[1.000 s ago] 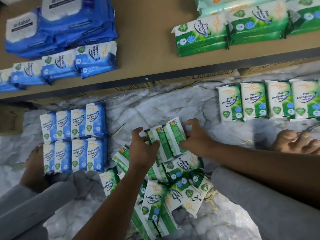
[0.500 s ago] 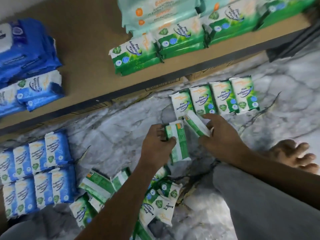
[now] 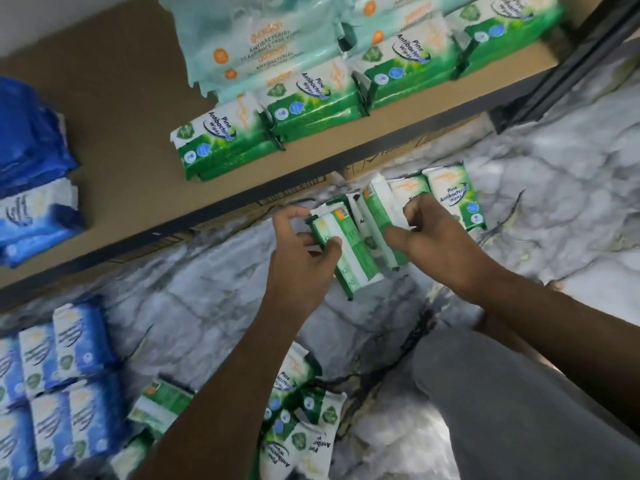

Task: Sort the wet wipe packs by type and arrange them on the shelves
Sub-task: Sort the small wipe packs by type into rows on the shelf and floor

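My left hand point(image 3: 304, 247) grips a small green pine wipe pack point(image 3: 349, 251), back side up, just above the marble floor. My right hand point(image 3: 433, 233) holds a second small green pack point(image 3: 379, 213) beside it, pressed against the row of green packs point(image 3: 453, 199) standing on the floor under the shelf edge. A loose heap of green packs point(image 3: 298, 420) lies near my left forearm. On the brown shelf point(image 3: 121, 109) lie larger green pine packs point(image 3: 311, 98), pale teal packs point(image 3: 263, 39) and blue packs point(image 3: 31, 188).
Small blue packs point(image 3: 59, 382) stand in two rows on the floor at the lower left. The dark shelf rail point(image 3: 207, 216) runs diagonally above my hands, with a black upright point(image 3: 571, 71) at the right. My grey-clad knee point(image 3: 519, 403) fills the lower right.
Both hands carried the two green packs from the heap up and right to the row of green packs under the shelf. The view swung right with them.
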Demonstrator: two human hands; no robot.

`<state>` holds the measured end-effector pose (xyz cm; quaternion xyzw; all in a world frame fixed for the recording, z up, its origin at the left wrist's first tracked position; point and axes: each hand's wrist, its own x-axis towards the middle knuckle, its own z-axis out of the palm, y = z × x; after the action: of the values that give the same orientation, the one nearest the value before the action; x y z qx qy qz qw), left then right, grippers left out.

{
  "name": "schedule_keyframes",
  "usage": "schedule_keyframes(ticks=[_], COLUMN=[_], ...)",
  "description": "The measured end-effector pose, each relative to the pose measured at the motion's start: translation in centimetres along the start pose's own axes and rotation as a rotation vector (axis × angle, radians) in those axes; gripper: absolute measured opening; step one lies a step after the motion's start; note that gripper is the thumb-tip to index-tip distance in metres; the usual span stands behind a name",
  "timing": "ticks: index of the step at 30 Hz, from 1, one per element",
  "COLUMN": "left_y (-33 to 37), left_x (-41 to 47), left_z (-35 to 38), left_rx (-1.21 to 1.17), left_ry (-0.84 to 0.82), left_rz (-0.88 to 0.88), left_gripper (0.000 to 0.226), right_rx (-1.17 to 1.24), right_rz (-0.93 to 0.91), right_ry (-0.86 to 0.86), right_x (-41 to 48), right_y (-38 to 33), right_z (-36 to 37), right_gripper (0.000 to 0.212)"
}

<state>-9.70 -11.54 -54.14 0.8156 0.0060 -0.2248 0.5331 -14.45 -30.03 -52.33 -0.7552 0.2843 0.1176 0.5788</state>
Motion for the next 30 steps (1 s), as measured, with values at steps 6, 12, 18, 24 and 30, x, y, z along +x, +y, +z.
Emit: schedule_keyframes(ticks=[6,12,18,24,30], left_y=[0.7,1.6,1.9,2.4,2.2], left_x=[0.9,0.3,0.2,0.9,1.0], left_z=[0.3,0.6,1.0,2.3,3.0], left_rx=[0.104,0.046,-0.011,-0.307,-0.311], left_ry=[0.008,-0.035,-0.004,0.034,-0.097], left_rz=[0.076,0.093,0.097,-0.193,-0.149], left_gripper=[0.019,0.032,0.071,0.040,0.043], right_rx=[0.247,0.386,0.282,0.340,0.367], right_rz=[0.084,0.115,0.064,0.038,0.055], right_ry=[-0.187,-0.178,-0.015,-0.012,-0.033], right_x=[0.9,1.3,0.7,0.7,1.0], right_y=[-1.2,-0.5,-0.5,-0.6,0.4], right_z=[0.6,0.4,-0.1,-0.5,-1.1], right_gripper=[0.030,0.034,0.015,0.032,0.031])
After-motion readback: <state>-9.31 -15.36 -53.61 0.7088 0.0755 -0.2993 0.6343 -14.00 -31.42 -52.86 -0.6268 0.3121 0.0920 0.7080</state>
